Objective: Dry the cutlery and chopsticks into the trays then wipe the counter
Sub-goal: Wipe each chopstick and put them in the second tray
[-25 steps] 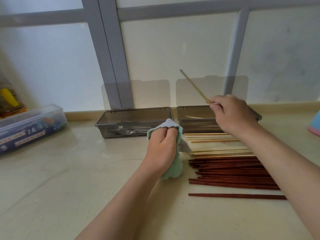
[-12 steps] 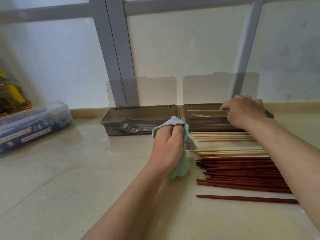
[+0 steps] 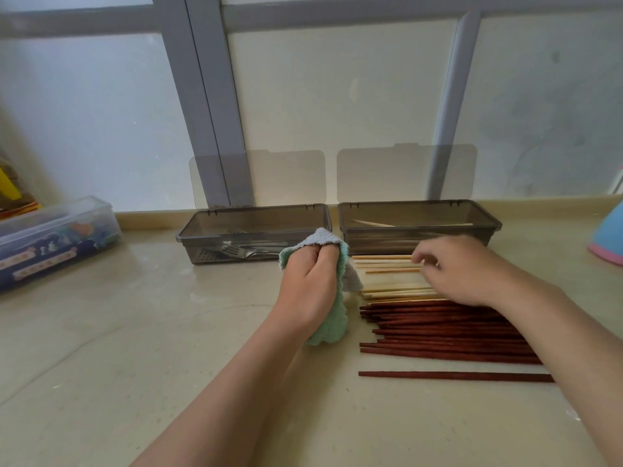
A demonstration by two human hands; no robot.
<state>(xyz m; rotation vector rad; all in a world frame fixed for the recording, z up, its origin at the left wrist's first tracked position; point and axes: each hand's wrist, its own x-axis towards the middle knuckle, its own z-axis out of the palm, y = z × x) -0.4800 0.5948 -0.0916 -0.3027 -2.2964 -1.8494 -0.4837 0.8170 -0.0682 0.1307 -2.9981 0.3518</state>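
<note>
My left hand [image 3: 310, 284] grips a bunched green and grey cloth [image 3: 328, 328] just in front of the left grey tray [image 3: 188, 237], which holds metal forks [image 3: 236, 252]. The right grey tray [image 3: 488, 225] has a few pale chopsticks [image 3: 374, 224] lying in it. In front of it, pale chopsticks [image 3: 387, 291] and dark red chopsticks [image 3: 448, 328] lie in a row on the counter, with one dark chopstick [image 3: 455, 376] apart at the near side. My right hand [image 3: 472, 274], blurred, reaches down with its fingertips on the pale chopsticks on the counter; none is lifted.
Both tray lids [image 3: 290, 176] stand upright against the frosted window. A clear plastic box [image 3: 57, 237] with colourful contents sits at the far left. A blue and pink object [image 3: 610, 241] shows at the right edge. The beige counter [image 3: 135, 348] spreads wide to the left and front.
My right hand carried a pale chopstick down into the right tray, let it go, and came back onto the pale chopsticks on the counter. My left hand kept hold of the cloth.
</note>
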